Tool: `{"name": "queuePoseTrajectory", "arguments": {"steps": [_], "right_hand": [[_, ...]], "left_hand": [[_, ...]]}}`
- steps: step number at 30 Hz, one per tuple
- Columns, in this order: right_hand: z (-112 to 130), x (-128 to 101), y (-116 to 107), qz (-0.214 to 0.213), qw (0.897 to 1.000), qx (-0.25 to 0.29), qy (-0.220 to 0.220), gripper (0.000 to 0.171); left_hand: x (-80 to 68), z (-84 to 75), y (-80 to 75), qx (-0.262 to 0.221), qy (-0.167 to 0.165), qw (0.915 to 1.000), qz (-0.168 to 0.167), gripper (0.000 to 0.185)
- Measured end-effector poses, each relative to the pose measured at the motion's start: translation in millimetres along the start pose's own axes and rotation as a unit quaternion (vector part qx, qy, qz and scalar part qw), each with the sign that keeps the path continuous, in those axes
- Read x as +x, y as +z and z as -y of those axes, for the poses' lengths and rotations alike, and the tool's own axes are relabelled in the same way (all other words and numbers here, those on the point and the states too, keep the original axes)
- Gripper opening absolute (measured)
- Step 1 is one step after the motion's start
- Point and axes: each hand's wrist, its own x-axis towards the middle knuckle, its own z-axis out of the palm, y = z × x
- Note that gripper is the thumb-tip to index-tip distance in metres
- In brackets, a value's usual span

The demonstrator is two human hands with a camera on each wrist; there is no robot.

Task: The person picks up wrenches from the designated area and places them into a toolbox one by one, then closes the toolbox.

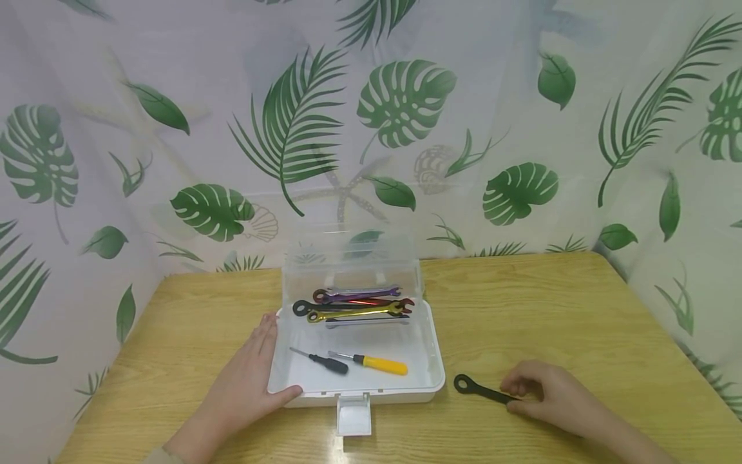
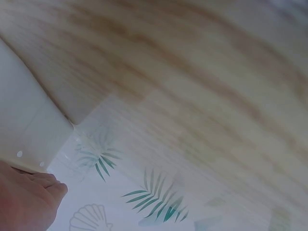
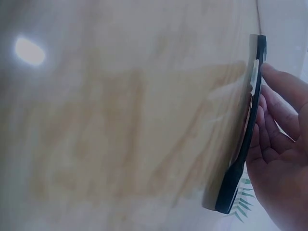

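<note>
A white storage box (image 1: pixel 437 361) with its clear lid (image 1: pixel 353 258) raised stands on the table. My left hand (image 1: pixel 246 374) lies along the box's left side, fingers extended and thumb across the front left corner. Inside lie a black screwdriver (image 1: pixel 330 364), a yellow-handled screwdriver (image 1: pixel 382 365) and several combination wrenches, among them a gold wrench (image 1: pixel 353 312) and a purple one (image 1: pixel 359 296). Right of the box, my right hand (image 1: pixel 553 396) pinches one end of a black ratchet wrench (image 1: pixel 478 388), whose ring end points toward the box. The right wrist view shows this wrench (image 3: pixel 250 125) edge-on beside the fingers.
The wooden table (image 1: pixel 522 309) extends on both sides of the box. A white latch flap (image 1: pixel 353 415) hangs from the box's front. Behind and at the sides hangs a leaf-patterned sheet (image 1: pixel 452 193).
</note>
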Motion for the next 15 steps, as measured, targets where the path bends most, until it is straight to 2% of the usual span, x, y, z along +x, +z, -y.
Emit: {"name": "queuePoseTrajectory", "arguments": {"steps": [5, 15], "right_hand": [[1.0, -0.8, -0.8, 0.015, 1.000, -0.003, 0.000, 0.022], [3.7, 0.8, -0.3, 0.017, 1.000, -0.024, 0.000, 0.020]], "left_hand": [[-1.4, -1.0, -0.2, -0.003, -0.001, 1.0000, -0.002, 0.119], [-1.1, -0.2, 0.7, -0.007, -0.004, 1.0000, -0.001, 0.119]]}}
